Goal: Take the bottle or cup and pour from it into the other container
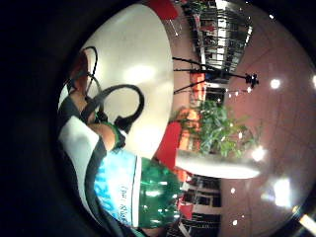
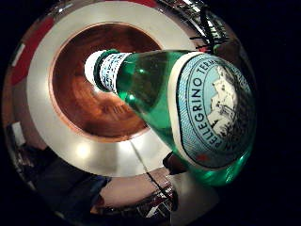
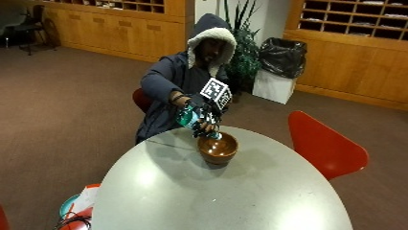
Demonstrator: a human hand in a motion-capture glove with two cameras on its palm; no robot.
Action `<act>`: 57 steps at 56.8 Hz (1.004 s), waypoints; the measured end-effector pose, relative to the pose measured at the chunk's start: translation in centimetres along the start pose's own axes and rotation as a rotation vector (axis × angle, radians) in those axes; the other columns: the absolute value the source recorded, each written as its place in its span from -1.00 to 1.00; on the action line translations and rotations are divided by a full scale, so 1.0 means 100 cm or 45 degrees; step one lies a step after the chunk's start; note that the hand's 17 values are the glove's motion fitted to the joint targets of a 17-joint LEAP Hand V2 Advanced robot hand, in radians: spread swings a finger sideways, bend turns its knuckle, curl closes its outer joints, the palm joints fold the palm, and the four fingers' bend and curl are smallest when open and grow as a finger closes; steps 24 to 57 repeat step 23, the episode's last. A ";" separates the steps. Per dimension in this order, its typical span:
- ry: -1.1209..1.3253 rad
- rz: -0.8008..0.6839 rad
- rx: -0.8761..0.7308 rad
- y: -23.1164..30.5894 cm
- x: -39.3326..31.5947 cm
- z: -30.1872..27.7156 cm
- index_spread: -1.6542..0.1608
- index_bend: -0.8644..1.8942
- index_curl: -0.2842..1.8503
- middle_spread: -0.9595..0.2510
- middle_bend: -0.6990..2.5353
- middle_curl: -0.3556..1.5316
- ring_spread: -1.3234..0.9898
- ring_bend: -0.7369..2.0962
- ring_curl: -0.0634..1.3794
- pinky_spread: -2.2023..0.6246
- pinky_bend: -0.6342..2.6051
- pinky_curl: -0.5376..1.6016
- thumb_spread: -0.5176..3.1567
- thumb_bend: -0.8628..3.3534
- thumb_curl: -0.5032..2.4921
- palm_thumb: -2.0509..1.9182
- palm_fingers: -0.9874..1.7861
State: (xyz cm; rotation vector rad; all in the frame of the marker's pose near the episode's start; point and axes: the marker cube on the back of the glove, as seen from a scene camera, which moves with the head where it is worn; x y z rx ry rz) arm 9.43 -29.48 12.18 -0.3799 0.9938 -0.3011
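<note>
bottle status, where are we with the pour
Right hand grips green bottle. Bottle tilted, neck down over brown bowl on the table. Cap looks on. Nothing in the way.

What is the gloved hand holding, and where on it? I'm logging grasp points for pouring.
The right hand grips the green bottle around its labelled body, neck tipped toward the brown bowl.

Brown carpet [image 3: 70, 96], wooden shelving [image 3: 357, 28] along the walls, red chair [image 3: 322, 146], seemingly a potted plant [image 3: 242, 52].

A round white table [image 3: 191, 201] carries a brown wooden bowl [image 3: 217, 148] near its far edge.
</note>
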 end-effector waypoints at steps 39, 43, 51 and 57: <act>-0.004 0.017 0.010 0.002 0.011 0.004 0.52 -0.27 -0.40 0.27 -0.31 -0.11 -0.01 0.00 -0.32 0.52 -0.37 -0.14 -0.42 -0.61 -0.28 0.47 0.60; -0.004 0.017 0.010 0.002 0.011 0.004 0.52 -0.27 -0.40 0.27 -0.31 -0.11 -0.01 0.00 -0.32 0.52 -0.37 -0.14 -0.42 -0.61 -0.28 0.47 0.60; -0.004 0.017 0.010 0.002 0.011 0.004 0.52 -0.27 -0.40 0.27 -0.31 -0.11 -0.01 0.00 -0.32 0.52 -0.37 -0.14 -0.42 -0.61 -0.28 0.47 0.60; -0.004 0.017 0.010 0.002 0.011 0.004 0.52 -0.27 -0.40 0.27 -0.31 -0.11 -0.01 0.00 -0.32 0.52 -0.37 -0.14 -0.42 -0.61 -0.28 0.47 0.60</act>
